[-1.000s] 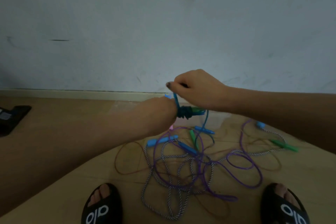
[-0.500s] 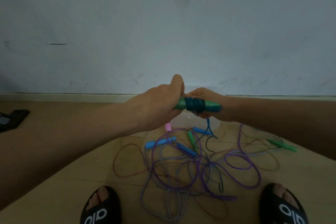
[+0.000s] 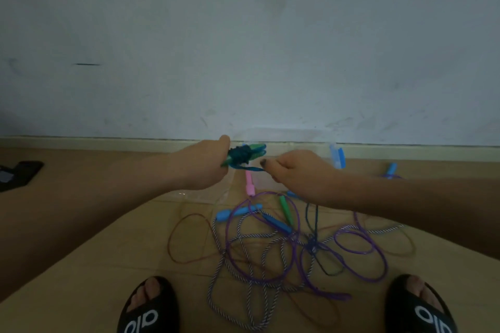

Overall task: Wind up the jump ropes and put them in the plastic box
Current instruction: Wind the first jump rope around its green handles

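Note:
My left hand [image 3: 208, 167] grips green jump rope handles [image 3: 254, 150] with dark blue cord wound around them. My right hand [image 3: 295, 173] pinches the loose dark blue cord [image 3: 250, 169] just right of the wound bundle; the cord runs down under my right forearm to the floor. A clear plastic box [image 3: 284, 140] stands behind the hands against the wall, hard to make out. A tangle of jump ropes [image 3: 270, 251] lies on the floor: purple, striped white, thin red, with blue, green and pink handles.
My two feet in black slides [image 3: 148, 308] stand at the bottom edge, either side of the tangle. A black object [image 3: 19, 174] lies on the floor at far left. A blue handle [image 3: 391, 169] and another blue piece [image 3: 336, 155] sit near the baseboard at right.
The view tilted down. My right hand came off the wound handles and moved right, drawing the dark blue cord out sideways. The left hand kept hold of the bundle.

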`<state>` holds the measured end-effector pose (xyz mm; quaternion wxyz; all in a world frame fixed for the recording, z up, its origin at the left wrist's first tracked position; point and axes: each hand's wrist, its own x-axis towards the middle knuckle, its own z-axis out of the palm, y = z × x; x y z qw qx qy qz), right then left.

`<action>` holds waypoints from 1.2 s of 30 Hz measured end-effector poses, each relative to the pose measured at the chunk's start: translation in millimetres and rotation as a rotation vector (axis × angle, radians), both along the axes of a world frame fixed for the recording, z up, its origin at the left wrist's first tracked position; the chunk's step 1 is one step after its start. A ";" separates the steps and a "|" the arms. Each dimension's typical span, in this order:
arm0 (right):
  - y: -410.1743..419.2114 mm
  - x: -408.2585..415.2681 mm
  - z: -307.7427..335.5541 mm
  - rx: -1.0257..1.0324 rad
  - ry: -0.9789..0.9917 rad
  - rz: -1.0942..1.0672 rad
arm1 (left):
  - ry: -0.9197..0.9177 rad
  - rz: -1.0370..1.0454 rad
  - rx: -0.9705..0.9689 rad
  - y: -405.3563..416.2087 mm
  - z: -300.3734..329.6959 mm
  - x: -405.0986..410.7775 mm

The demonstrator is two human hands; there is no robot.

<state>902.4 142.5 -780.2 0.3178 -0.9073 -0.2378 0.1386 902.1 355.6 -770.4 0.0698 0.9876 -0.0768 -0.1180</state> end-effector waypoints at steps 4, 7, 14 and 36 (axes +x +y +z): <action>6.9 0.9 24.5 -0.041 -0.150 0.141 | 0.028 -0.094 0.071 -11.1 -13.2 -8.0; 3.7 16.9 32.1 -0.057 -0.235 0.122 | 0.054 -0.168 0.074 -14.9 -6.7 -10.7; 3.8 37.3 36.1 0.020 -0.204 0.166 | 0.155 -0.321 0.091 -42.2 18.4 -21.3; 0.8 11.8 19.8 -0.069 -0.064 0.090 | 0.464 0.352 -0.543 -17.8 -2.0 -1.1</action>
